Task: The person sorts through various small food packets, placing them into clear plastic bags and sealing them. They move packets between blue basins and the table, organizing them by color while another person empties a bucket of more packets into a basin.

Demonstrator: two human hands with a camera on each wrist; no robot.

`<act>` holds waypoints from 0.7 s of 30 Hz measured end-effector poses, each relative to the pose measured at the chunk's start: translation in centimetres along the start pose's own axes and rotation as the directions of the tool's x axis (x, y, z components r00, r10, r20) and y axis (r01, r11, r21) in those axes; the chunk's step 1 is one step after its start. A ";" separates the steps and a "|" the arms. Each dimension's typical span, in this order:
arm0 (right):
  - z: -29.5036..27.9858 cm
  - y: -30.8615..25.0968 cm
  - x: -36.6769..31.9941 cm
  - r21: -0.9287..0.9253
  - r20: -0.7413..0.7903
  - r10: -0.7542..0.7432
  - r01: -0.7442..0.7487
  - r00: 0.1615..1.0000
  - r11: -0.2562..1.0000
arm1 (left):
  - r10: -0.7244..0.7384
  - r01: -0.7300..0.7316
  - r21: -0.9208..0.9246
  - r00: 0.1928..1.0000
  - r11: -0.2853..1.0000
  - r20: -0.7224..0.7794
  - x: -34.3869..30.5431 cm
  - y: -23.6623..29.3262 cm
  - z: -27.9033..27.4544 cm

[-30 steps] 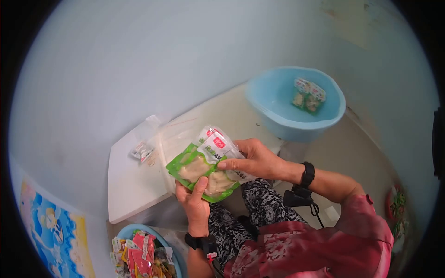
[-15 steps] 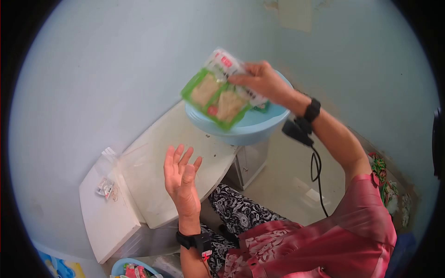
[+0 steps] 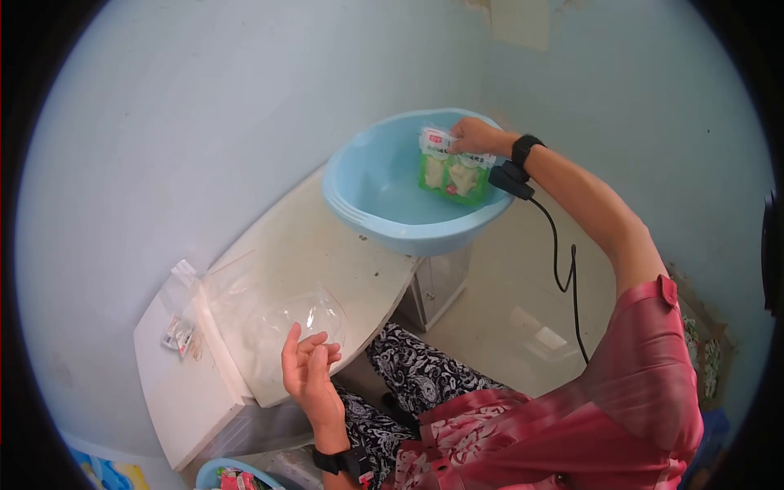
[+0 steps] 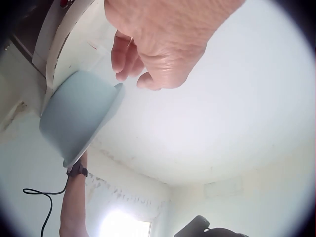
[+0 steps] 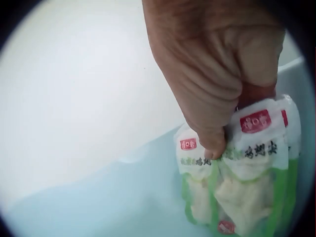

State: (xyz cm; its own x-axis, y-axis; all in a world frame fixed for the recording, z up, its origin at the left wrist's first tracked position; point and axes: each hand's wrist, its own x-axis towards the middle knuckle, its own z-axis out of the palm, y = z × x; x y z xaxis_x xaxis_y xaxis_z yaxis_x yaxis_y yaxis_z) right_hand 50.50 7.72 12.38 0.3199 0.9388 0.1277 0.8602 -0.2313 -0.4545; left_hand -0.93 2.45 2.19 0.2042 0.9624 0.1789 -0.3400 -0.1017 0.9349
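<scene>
Inside the blue basin (image 3: 367, 204), the right hand (image 3: 482, 137) pinches green-and-white food packets (image 3: 461, 175) by their top edges; they hang side by side and overlap. In the right wrist view the thumb of the right hand (image 5: 212, 74) presses on the front of the packets (image 5: 247, 192). The left hand (image 3: 314, 376) is raised over the near edge of the white table (image 3: 286, 220), fingers loosely bent, holding nothing. The left wrist view shows the left hand (image 4: 153, 44) apart from the basin (image 4: 79, 108).
A clear plastic bag (image 3: 306, 318) lies on the table near the left hand. A small packet (image 3: 178, 335) rests on the white board (image 3: 184, 384) at left. Below stands a blue tub (image 3: 211, 474) with colourful packets. A cable (image 3: 574, 286) hangs from the right wrist.
The right hand has carried the packets from in front of the body into the basin. The left hand has let go of them and stayed near the table's front edge.
</scene>
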 end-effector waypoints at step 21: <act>0.9 -18.5 -11.4 0.052 -0.462 -0.507 0.593 0.728 0.804 | 0.166 -0.126 0.147 0.937 0.981 -0.308 -1.9 -1.1 -8.6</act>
State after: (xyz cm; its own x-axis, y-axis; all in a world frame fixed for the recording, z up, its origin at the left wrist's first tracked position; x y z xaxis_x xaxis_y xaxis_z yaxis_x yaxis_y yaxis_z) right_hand 30.59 1.56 18.57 -0.0198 0.6828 0.7304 0.8602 0.3839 -0.3356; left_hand -8.78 2.92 -1.83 -0.1477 0.9622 0.2289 -0.2247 -0.2580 0.9396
